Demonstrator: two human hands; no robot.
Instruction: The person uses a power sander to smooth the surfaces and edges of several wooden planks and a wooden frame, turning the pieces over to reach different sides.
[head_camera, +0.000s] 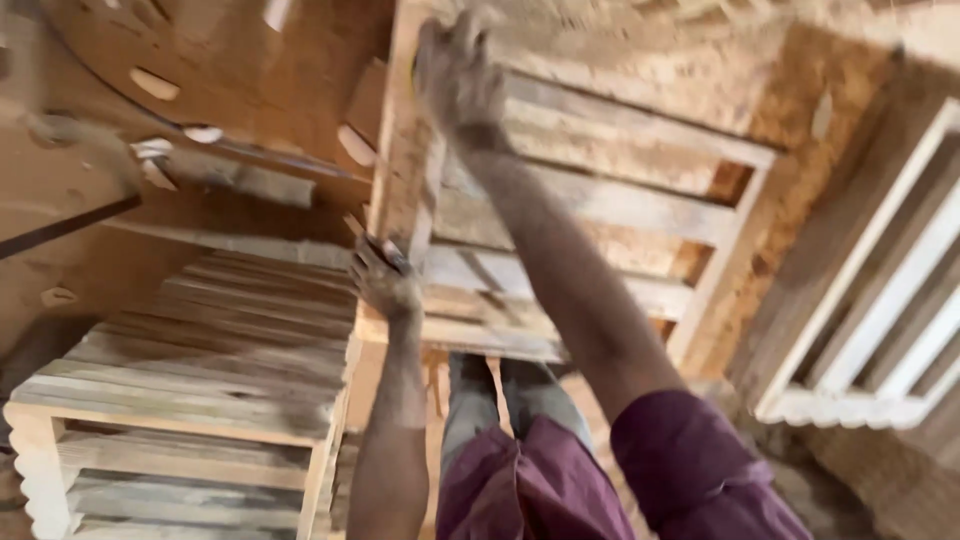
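Maroon sleeves lying lowest in frame. Left hand (383, 278) gripping the slatted pale wooden pallet (600, 200) at centre by its lower edge; right hand (458, 75) clutching its upper post. Risk: upright pallet tipping, splinters catching dusty fingers.

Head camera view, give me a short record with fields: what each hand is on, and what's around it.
view: head camera, looking down, picture blurred
left hand: gripping the lower part of the side rail of a wooden slatted frame
right hand: gripping the same rail higher up, arm stretched out
frame: slats nailed across two rails, tilted up off the ground
to the left: finished wooden crate
to the right: pale slatted frame
clothing: maroon shirt
ground: sawdust-covered
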